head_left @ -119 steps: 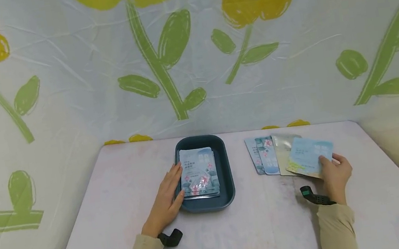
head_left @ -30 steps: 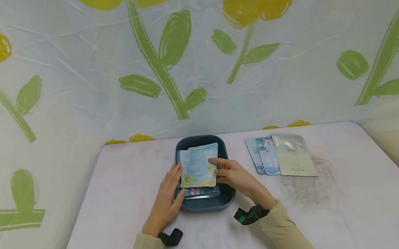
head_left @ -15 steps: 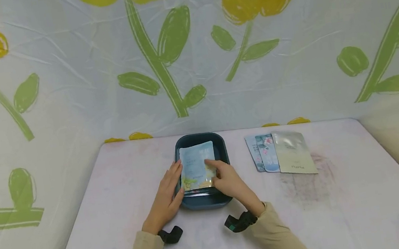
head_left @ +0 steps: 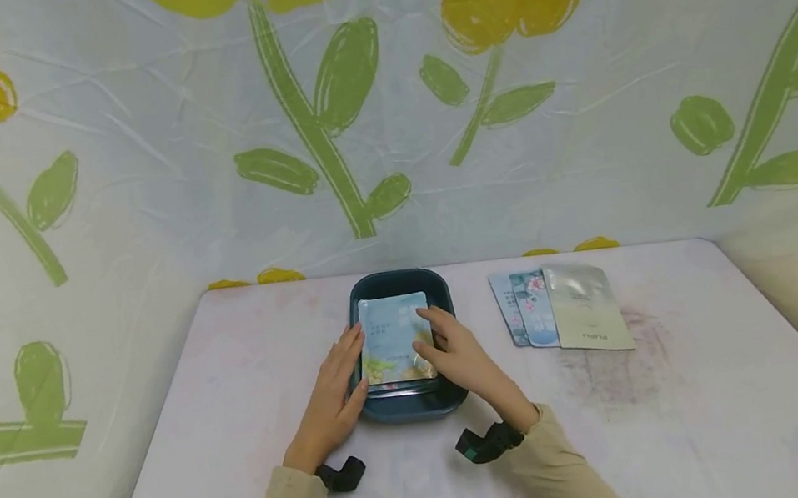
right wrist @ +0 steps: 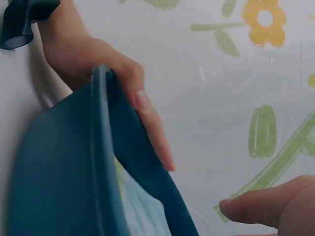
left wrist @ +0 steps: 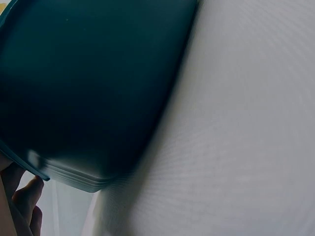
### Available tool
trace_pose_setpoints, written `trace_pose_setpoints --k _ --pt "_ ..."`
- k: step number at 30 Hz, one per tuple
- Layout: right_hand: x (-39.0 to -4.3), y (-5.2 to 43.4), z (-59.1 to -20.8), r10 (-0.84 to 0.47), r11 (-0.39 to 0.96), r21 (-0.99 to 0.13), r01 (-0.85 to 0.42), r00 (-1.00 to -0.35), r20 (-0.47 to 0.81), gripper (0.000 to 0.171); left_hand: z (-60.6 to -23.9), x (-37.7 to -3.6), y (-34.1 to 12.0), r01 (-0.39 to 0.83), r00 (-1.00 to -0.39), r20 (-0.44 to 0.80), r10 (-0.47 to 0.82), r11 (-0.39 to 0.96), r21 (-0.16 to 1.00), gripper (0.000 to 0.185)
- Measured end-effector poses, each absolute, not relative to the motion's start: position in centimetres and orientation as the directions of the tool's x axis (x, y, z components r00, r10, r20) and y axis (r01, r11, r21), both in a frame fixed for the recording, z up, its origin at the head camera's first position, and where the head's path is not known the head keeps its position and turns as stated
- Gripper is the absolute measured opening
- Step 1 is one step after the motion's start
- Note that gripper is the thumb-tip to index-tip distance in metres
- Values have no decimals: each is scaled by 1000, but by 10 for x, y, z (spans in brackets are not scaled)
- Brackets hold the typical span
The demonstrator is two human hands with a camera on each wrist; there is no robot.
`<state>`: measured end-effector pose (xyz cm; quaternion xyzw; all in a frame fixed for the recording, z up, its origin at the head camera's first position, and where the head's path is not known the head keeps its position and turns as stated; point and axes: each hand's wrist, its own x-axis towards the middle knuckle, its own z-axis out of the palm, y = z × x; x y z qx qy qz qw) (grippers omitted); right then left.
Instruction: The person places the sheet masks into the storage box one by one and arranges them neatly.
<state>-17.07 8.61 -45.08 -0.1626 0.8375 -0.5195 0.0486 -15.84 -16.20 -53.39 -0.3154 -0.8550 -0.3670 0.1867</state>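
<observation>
A dark teal plastic tray (head_left: 420, 410) holds a stack of flat sheet mask sachets. On top lies a light blue sheet mask sachet (head_left: 389, 336) with a yellow-green print at its bottom. My left hand (head_left: 327, 393) rests along the tray's left rim, its fingers straight over the edge. Over the tray's right side my right hand (head_left: 465, 358) hovers close to the top sachet's right edge, fingers loosely bent and apart. In the right wrist view the right thumb (right wrist: 261, 200) is off the sachets. The left wrist view shows mostly the tray's outer wall (left wrist: 93, 88).
Right of the tray, a silver-and-cream sachet (head_left: 589, 312) overlaps a blue floral sachet (head_left: 537, 311), with another pale blue sachet (head_left: 507, 310) under it. The table (head_left: 593, 459) has a dark smudge near them. A flower-printed cloth (head_left: 183, 101) stands behind.
My right hand has brought the light blue sachet leftward from the right-hand row onto the tray's stack. The sachet is now straightened and my right fingers have loosened. The left hand has stayed put.
</observation>
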Motion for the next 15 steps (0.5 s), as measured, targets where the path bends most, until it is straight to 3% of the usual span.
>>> trace_pose_setpoints --k 7,15 --pt "-181 103 -450 -304 255 -947 -194 -946 112 53 -535 -158 -162 656 -751 526 400 548 520 61" --pt "-194 127 -454 -186 156 -934 -321 -938 292 44 -535 -158 -161 658 -749 529 400 545 520 61"
